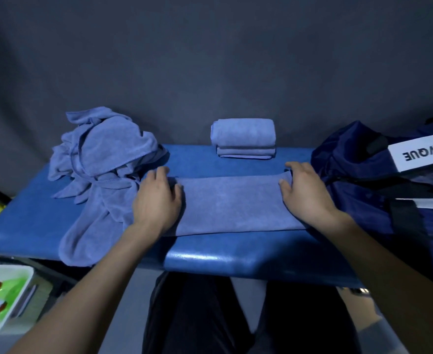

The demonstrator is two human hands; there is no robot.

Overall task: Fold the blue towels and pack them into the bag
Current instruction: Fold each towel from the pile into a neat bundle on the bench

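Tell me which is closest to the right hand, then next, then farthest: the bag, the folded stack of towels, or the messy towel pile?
From the right hand, in the head view:
1. The bag, just to its right.
2. The folded stack, at the back middle of the table.
3. The messy towel pile, far over on the left side, past the left hand.

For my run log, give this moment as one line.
step: folding | towel: flat strip | left hand, right hand: at its ends | bag: right
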